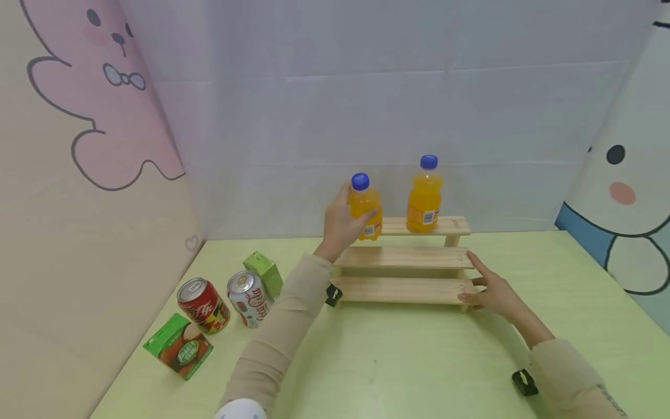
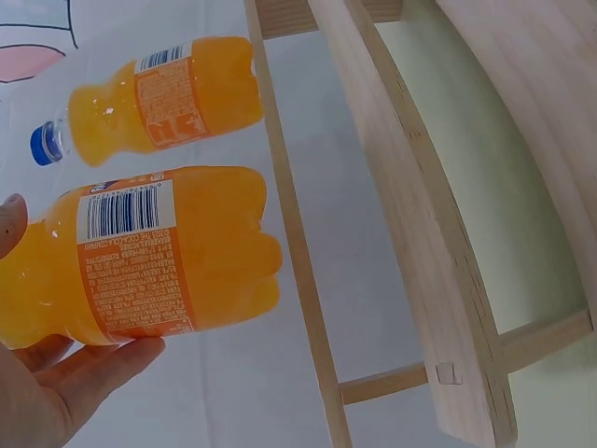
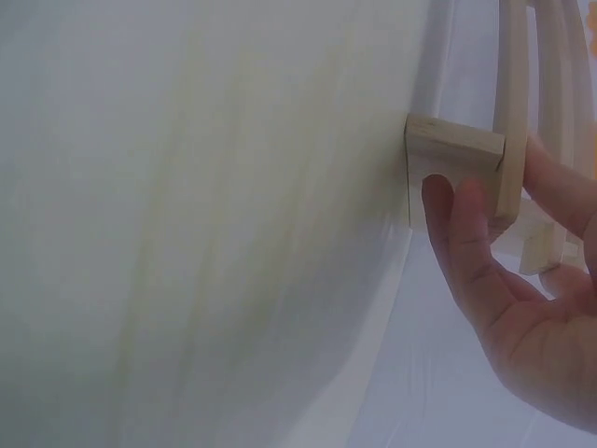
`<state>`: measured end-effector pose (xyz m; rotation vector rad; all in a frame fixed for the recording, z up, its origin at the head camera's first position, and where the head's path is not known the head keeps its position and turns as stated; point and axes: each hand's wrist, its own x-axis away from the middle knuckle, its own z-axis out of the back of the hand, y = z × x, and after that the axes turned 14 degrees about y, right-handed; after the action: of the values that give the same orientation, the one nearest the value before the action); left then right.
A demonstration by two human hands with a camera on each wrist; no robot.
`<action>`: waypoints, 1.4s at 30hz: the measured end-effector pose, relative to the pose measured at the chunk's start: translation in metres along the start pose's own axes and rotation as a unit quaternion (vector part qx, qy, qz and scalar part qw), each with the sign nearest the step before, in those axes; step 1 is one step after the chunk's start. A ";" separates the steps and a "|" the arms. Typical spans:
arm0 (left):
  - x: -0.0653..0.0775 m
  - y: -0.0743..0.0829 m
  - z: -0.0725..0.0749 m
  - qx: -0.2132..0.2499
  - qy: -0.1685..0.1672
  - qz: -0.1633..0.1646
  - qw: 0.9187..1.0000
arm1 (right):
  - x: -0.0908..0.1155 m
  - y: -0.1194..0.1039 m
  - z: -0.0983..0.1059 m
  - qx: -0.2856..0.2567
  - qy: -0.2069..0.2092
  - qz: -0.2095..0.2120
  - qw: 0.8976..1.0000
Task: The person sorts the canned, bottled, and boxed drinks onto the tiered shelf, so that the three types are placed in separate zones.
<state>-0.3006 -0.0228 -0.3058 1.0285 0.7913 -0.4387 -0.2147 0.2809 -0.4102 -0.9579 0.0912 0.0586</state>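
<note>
A three-step wooden rack point(image 1: 403, 256) stands at the back of the table. My left hand point(image 1: 340, 227) grips a bottle of orange soda point(image 2: 177, 252) with a blue cap, at the left end of the top step; whether its base touches the wood I cannot tell. A second orange soda bottle point(image 1: 425, 201) stands upright on the right part of the same step. At the rack's right end, my right hand point(image 1: 494, 297) holds the side, its fingers point(image 3: 476, 252) curled round the end of a step in the right wrist view.
On the left of the table are a red can point(image 1: 203, 305), a white Coca-Cola can point(image 1: 248, 298), a light green carton point(image 1: 263, 273) and a green-and-brown carton point(image 1: 179, 346). Small black clips point(image 1: 524, 382) lie near the rack and right forearm. A curtain point(image 1: 262, 145) hangs behind.
</note>
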 end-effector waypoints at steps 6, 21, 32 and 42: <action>-0.002 -0.005 -0.005 -0.007 0.003 0.006 1.000 | -0.001 0.002 -0.002 -0.001 -0.001 0.004 1.000; -0.018 -0.011 -0.021 -0.061 0.000 0.061 0.996 | -0.002 0.001 -0.003 -0.009 -0.008 0.001 1.000; -0.030 -0.008 -0.027 -0.075 -0.065 0.131 0.986 | -0.001 0.002 -0.001 -0.002 -0.005 0.001 1.000; -0.032 -0.017 -0.030 -0.064 -0.101 0.152 0.981 | -0.002 0.003 0.002 0.001 -0.007 -0.003 1.000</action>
<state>-0.3440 -0.0051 -0.3003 0.9489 0.4646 -0.2222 -0.2166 0.2838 -0.4110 -0.9547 0.0762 0.0598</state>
